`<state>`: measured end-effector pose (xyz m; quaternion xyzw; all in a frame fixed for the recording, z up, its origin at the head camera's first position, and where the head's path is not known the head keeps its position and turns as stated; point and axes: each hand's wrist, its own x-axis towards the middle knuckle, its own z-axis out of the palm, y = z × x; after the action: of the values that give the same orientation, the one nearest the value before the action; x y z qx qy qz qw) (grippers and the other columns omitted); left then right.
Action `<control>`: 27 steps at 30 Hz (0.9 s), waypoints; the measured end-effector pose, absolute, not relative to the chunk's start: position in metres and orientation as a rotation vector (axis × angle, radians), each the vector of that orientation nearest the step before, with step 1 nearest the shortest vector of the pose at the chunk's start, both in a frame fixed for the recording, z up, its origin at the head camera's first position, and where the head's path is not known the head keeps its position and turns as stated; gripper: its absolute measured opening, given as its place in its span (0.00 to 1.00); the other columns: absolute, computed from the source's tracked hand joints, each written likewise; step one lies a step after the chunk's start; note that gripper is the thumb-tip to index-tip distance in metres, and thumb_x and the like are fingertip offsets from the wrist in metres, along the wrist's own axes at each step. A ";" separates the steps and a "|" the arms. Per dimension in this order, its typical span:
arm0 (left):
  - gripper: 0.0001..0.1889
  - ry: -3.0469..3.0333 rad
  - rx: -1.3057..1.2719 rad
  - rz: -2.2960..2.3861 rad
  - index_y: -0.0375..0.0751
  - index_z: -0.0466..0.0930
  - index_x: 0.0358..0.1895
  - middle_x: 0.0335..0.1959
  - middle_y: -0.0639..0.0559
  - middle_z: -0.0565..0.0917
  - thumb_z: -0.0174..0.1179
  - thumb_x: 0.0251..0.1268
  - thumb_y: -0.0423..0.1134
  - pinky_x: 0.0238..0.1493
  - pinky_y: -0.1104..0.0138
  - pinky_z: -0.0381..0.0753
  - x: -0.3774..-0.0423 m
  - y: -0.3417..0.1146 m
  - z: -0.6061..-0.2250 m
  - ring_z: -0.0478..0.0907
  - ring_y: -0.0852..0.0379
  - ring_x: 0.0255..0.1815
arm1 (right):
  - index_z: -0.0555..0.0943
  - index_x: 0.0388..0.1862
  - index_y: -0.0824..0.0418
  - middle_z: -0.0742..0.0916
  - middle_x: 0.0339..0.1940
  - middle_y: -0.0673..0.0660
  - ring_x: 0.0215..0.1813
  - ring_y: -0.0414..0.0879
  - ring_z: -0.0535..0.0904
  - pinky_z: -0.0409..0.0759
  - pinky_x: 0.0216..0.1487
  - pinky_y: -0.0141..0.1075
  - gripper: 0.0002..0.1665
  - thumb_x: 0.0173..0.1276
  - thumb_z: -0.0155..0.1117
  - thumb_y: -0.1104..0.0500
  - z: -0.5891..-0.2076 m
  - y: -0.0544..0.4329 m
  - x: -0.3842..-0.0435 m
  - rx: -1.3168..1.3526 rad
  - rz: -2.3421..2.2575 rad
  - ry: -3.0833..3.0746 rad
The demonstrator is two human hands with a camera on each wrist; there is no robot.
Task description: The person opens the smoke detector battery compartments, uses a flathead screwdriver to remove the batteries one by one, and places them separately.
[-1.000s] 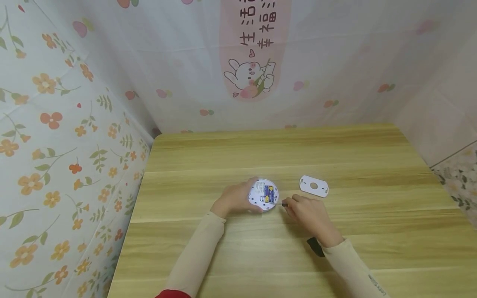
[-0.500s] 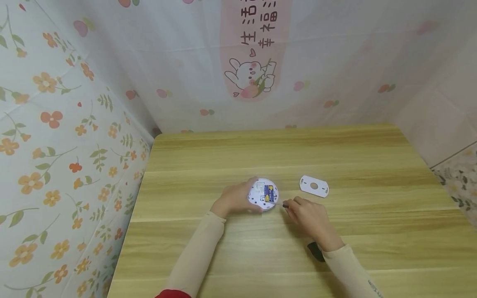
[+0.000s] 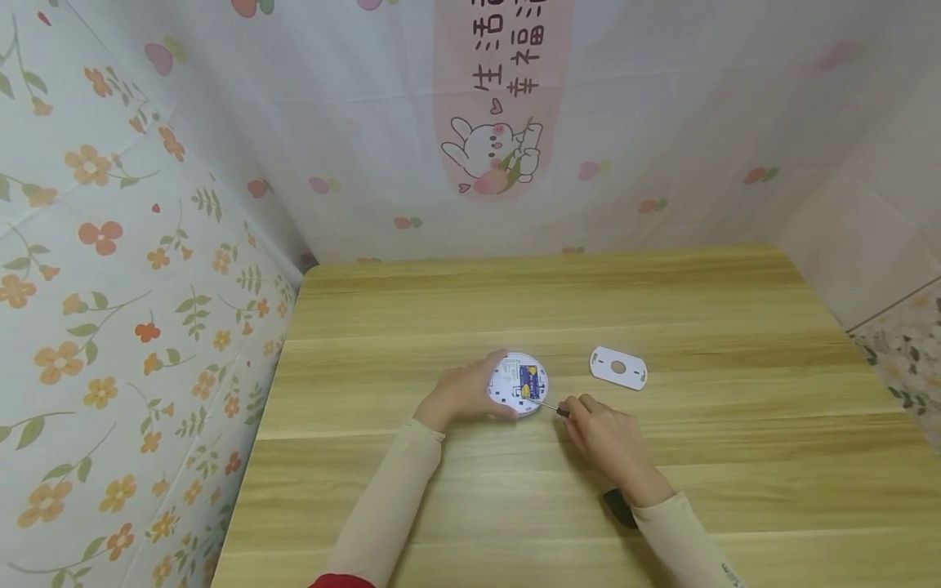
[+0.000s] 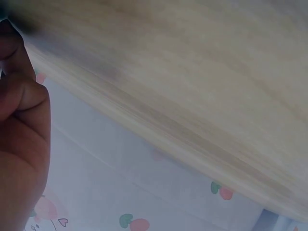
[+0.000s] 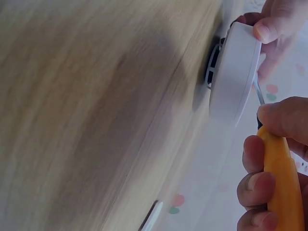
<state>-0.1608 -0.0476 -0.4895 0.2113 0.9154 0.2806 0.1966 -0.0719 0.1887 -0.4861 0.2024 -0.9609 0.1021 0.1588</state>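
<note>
A round white smoke detector [image 3: 507, 394] lies back side up, with a blue-and-yellow battery [image 3: 528, 381] set in it. My left hand [image 3: 465, 394] grips its left edge between thumb and fingers. In the right wrist view the detector's side [image 5: 235, 72] shows tilted, with the left thumb at its rim. My right hand [image 3: 608, 433] holds a screwdriver by its yellow handle [image 5: 280, 183], fingers curled round it. The screwdriver's thin metal shaft [image 3: 546, 404] reaches to the detector's face, close to the battery's lower end.
A white mounting plate [image 3: 619, 367] with a round hole in its middle lies right of the detector on the wooden table [image 3: 382, 327]. A dark object [image 3: 620, 508] shows beside the right wrist. Patterned curtains [image 3: 353, 163] hang behind and to the left.
My right hand has shifted slightly toward the near side, and the screwdriver slants more, with its shaft showing longer. The left hand and the smoke detector stay almost in place.
</note>
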 end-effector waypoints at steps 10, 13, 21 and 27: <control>0.58 2.562 0.590 0.796 0.55 0.49 0.77 0.69 0.50 0.71 0.73 0.40 0.61 0.60 0.48 0.71 -0.161 -0.048 -0.491 0.74 0.50 0.64 | 0.81 0.37 0.56 0.83 0.25 0.50 0.19 0.40 0.71 0.64 0.15 0.30 0.08 0.58 0.69 0.60 -0.487 0.188 -0.070 0.569 0.282 -2.755; 0.59 2.562 0.590 0.797 0.55 0.49 0.77 0.69 0.50 0.72 0.73 0.39 0.62 0.59 0.48 0.72 -0.162 -0.048 -0.492 0.74 0.50 0.63 | 0.81 0.37 0.56 0.83 0.26 0.50 0.19 0.39 0.71 0.64 0.15 0.30 0.08 0.58 0.69 0.60 -0.488 0.188 -0.070 0.562 0.283 -2.760; 0.59 2.558 0.592 0.791 0.55 0.49 0.77 0.69 0.49 0.72 0.74 0.39 0.62 0.60 0.48 0.71 -0.162 -0.048 -0.491 0.73 0.49 0.64 | 0.81 0.38 0.56 0.83 0.26 0.50 0.19 0.39 0.69 0.64 0.15 0.30 0.09 0.58 0.69 0.60 -0.489 0.188 -0.071 0.552 0.295 -2.773; 0.59 2.557 0.583 0.786 0.55 0.49 0.77 0.69 0.49 0.72 0.74 0.39 0.62 0.61 0.48 0.71 -0.162 -0.048 -0.491 0.73 0.49 0.64 | 0.80 0.38 0.57 0.83 0.26 0.51 0.20 0.40 0.70 0.64 0.16 0.30 0.09 0.58 0.69 0.60 -0.488 0.189 -0.072 0.570 0.300 -2.754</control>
<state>-0.1618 -0.0481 -0.4908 0.2085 0.9150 0.2812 0.2005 -0.0716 0.1893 -0.4878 0.1990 -0.9618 0.1048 0.1563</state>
